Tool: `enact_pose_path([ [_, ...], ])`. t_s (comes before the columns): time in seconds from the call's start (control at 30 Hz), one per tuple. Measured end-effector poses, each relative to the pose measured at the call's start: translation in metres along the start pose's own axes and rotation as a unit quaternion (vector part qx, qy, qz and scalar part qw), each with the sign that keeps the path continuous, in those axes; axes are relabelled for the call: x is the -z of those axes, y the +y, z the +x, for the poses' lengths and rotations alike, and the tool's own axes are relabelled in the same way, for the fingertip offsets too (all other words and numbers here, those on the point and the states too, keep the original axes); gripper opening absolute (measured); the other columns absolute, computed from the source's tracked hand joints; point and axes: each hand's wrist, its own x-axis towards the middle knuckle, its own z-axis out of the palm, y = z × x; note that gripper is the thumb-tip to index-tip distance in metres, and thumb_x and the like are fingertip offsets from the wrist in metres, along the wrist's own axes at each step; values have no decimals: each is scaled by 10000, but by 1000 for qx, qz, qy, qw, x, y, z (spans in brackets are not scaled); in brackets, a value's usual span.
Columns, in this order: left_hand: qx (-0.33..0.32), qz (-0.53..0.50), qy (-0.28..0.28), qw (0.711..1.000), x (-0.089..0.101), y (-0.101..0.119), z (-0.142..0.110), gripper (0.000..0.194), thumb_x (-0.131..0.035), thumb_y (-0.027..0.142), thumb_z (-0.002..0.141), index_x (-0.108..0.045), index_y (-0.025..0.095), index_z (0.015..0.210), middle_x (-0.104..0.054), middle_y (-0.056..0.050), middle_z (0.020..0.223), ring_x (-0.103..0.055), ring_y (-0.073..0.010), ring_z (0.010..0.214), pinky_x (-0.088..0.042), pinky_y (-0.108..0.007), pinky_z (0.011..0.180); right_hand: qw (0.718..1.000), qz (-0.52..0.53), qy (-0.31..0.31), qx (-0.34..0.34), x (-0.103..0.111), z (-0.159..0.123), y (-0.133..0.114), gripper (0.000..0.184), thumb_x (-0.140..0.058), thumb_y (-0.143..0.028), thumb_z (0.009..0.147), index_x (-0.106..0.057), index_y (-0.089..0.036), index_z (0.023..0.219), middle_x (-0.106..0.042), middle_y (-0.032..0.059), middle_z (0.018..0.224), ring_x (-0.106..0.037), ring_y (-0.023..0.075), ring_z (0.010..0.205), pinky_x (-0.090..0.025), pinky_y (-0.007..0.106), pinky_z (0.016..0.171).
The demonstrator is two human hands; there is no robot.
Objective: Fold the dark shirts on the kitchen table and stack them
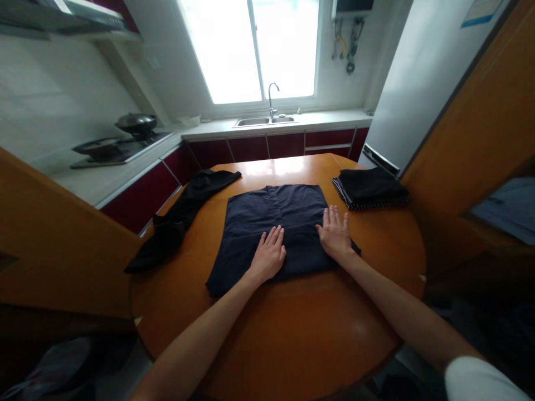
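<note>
Rounded, glossy and orange-brown, the worktop [292,334] carries a dark navy garment [298,239] near its middle. On the cloth rests the person's left hand [270,255], with the right hand [335,235] at its right edge, each grip spread flat. Lightly wrinkled, the garment forms a broad trapezoid, puckered along its far half. Farther right sits a folded black pile [371,188].

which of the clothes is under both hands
The navy garment spread flat in the middle: the left hand and right hand both lie on it. Neither touches the black garment at left or the folded stack at right.
</note>
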Motion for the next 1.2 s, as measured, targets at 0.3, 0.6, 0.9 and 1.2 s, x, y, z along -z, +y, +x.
enact_pose_path([
  [0.3, 0, -5, -5, 1000, 4, 0, 2, 567, -302, 223, 1003, -363, 113, 1556, -322, -109, 1629, -265, -240, 1522, -241, -483, 1239, 974, 90, -111, 178, -9, -37, -68, 621, -340, -261, 987, -311, -58, 1573, -197, 135, 1662, -132, 234, 1552, -117, 458, 1243],
  [0.6, 4, -25, 2, 1000, 2, 0, 3, 578, -310, 244, 1002, -342, 146, 1571, -338, -107, 1623, -271, -252, 1520, -245, -498, 1237, 983, 93, -136, 86, -12, -14, -34, 698, -302, -499, 1024, -260, -103, 1597, -190, 137, 1669, -139, 256, 1550, -107, 495, 1237],
  [0.9, 10, -31, -10, 999, 5, -1, 4, 559, -323, 258, 1009, -365, 147, 1555, -322, -89, 1633, -266, -239, 1522, -237, -468, 1242, 994, 35, -101, -20, -17, 6, 6, 664, -241, -435, 1040, -331, -26, 1554, -243, 197, 1645, -182, 303, 1534, -113, 528, 1222],
  [1.2, 8, -43, -2, 999, 6, 1, 1, 553, -332, 242, 1008, -374, 151, 1552, -334, -86, 1628, -258, -226, 1525, -214, -464, 1249, 980, 92, -82, 157, -7, -28, -52, 593, -266, -283, 1016, -332, -89, 1573, -250, 132, 1652, -156, 242, 1547, -117, 482, 1240],
])
